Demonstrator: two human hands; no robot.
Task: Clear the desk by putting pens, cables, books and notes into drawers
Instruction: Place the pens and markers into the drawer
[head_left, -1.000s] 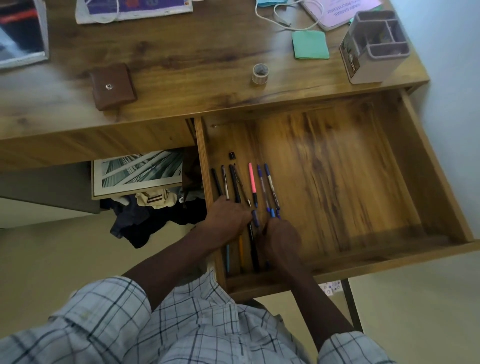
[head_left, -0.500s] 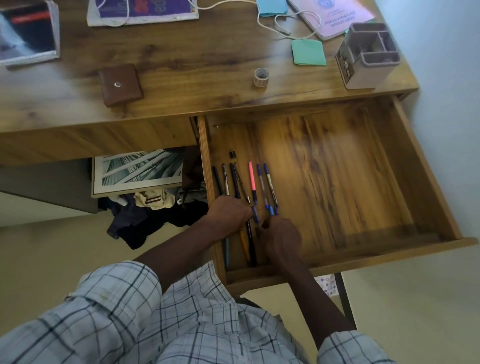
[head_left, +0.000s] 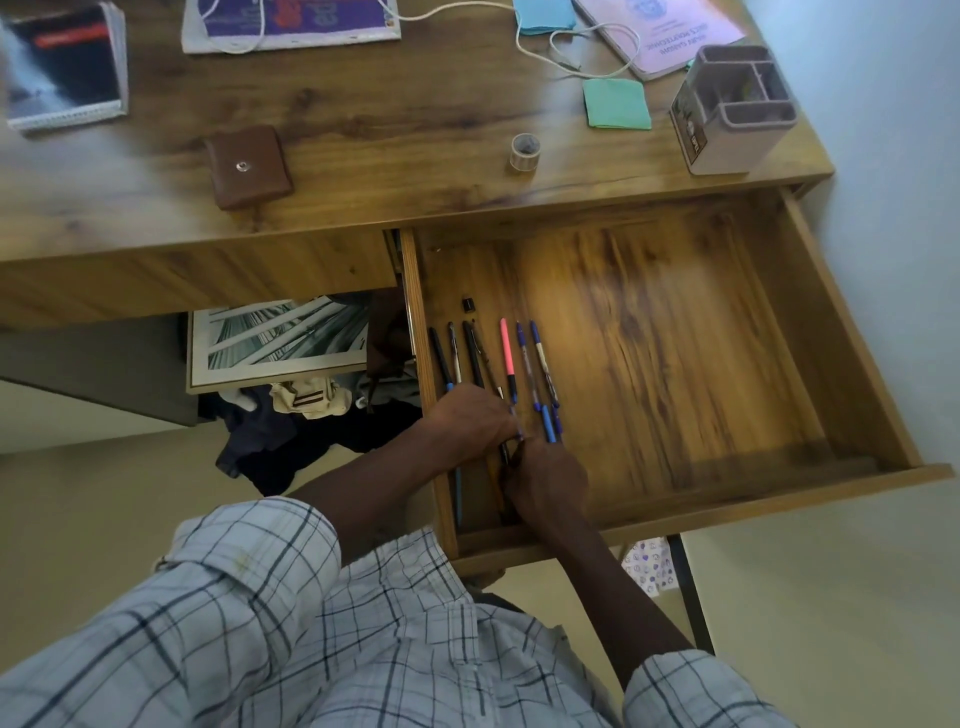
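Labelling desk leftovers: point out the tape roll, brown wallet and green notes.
tape roll (head_left: 523, 160), head view, outer wall
brown wallet (head_left: 250, 170), head view, flap centre
green notes (head_left: 616, 104), head view, top sheet

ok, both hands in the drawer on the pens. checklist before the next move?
1. Drawer open wide: ok.
2. Pens lying in a row along the drawer's left side: ok.
3. Left hand and right hand free of pens: cannot tell; both cover the near ends and the fingers are hidden.
4. Bare drawer floor right of the pens for more items: ok.
5. Desk cleared: not ok; cable, green notes and pink book lie on it.
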